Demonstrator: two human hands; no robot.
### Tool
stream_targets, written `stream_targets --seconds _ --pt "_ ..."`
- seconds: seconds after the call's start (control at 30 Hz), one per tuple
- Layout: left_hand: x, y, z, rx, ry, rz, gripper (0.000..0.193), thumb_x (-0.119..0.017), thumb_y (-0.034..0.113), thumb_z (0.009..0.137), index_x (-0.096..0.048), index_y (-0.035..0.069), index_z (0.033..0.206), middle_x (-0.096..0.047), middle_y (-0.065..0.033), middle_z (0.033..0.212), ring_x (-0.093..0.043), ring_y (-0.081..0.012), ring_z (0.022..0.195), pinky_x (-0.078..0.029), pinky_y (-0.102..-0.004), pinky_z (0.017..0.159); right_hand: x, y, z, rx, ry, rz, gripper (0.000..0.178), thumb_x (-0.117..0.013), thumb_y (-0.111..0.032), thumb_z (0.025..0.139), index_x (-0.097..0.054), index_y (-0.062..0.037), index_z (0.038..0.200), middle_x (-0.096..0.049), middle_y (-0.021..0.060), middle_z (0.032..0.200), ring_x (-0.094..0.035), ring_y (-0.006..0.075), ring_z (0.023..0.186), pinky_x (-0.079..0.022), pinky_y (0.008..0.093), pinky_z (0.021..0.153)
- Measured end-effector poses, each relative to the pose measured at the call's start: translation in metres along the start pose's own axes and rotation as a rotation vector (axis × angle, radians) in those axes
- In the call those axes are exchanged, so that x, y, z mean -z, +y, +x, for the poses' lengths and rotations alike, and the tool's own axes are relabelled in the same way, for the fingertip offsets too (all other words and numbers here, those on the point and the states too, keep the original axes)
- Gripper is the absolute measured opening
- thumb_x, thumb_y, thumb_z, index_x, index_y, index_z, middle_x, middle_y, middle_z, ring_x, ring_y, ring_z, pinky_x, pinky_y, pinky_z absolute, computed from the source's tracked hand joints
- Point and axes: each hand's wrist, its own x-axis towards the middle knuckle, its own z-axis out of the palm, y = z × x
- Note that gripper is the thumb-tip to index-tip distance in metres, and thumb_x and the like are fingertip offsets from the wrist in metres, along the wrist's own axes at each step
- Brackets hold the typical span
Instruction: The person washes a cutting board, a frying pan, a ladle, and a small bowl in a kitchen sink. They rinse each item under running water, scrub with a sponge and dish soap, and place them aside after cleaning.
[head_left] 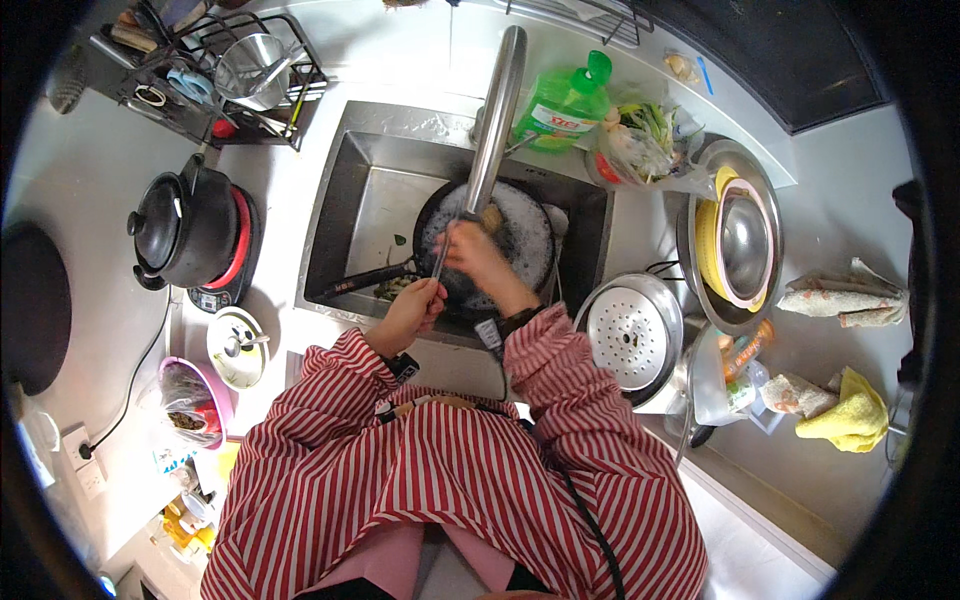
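Observation:
A black frying pan (pixel 520 240) full of white soap foam lies in the steel sink (pixel 370 190), its handle (pixel 365 280) pointing left. My left hand (pixel 412 310) holds a thin pair of metal chopsticks (pixel 441 255) over the pan's near rim. My right hand (pixel 478 255) is inside the pan, closed around a small brown scrubbing pad (pixel 491 217). The tall steel tap (pixel 497 115) reaches over the pan. Both sleeves are red-and-white striped.
A green dish-soap bottle (pixel 565 100) and a bag of vegetables (pixel 645 145) stand behind the sink. Stacked steel bowls (pixel 742 240) and a perforated steamer lid (pixel 630 335) sit right. A black pot (pixel 185 225) on a red cooker and a dish rack (pixel 215 70) are left.

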Motion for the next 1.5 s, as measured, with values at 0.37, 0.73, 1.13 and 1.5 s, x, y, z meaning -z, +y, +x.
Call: stream_targets --seconds 0.37,0.73,1.13,1.5 --pt "0.014 -0.018 0.017 0.172 0.204 0.049 0.017 -0.034 0.020 0.096 -0.044 0.007 0.095 -0.042 -0.0005 0.064 -0.029 -0.0096 0.047 -0.025 -0.0256 0.042 0.088 0.049 0.064 0.476 0.636 -1.269 0.037 -0.057 -0.013 0.086 -0.047 -0.0023 0.121 -0.046 0.0217 0.127 -0.047 0.0404 0.109 -0.043 0.0448 0.089" --pt "0.024 -0.022 0.054 0.235 0.282 0.028 0.018 -0.038 0.020 0.095 -0.047 0.005 0.100 -0.045 -0.0022 0.065 -0.034 -0.0106 0.046 -0.027 -0.0260 0.040 0.106 0.089 0.093 0.252 0.577 -1.289 0.047 -0.058 -0.020 0.086 -0.042 -0.0027 0.127 -0.040 0.0266 0.128 -0.044 0.0421 0.112 -0.043 0.0484 0.092" --pt "0.042 -0.027 0.108 0.242 0.326 0.122 0.023 -0.039 0.025 0.096 -0.049 0.005 0.099 -0.047 -0.0038 0.067 -0.037 -0.0134 0.048 -0.032 -0.0280 0.043 0.093 0.079 0.059 -0.157 0.218 -0.175 0.039 -0.037 -0.027 0.095 -0.054 0.0041 0.113 -0.060 0.0162 0.104 -0.059 0.0240 0.093 -0.046 0.0338 0.082" --pt "-0.005 -0.011 0.080 0.275 0.048 0.538 0.035 -0.029 0.031 0.100 -0.051 0.007 0.092 -0.039 -0.0039 0.057 -0.032 -0.0151 0.044 -0.031 -0.0313 0.043 0.103 0.115 0.091 -0.098 0.466 -0.068 0.036 -0.056 -0.021 0.088 -0.039 0.0019 0.110 -0.047 0.0156 0.100 -0.048 0.0294 0.090 -0.042 0.0381 0.079"
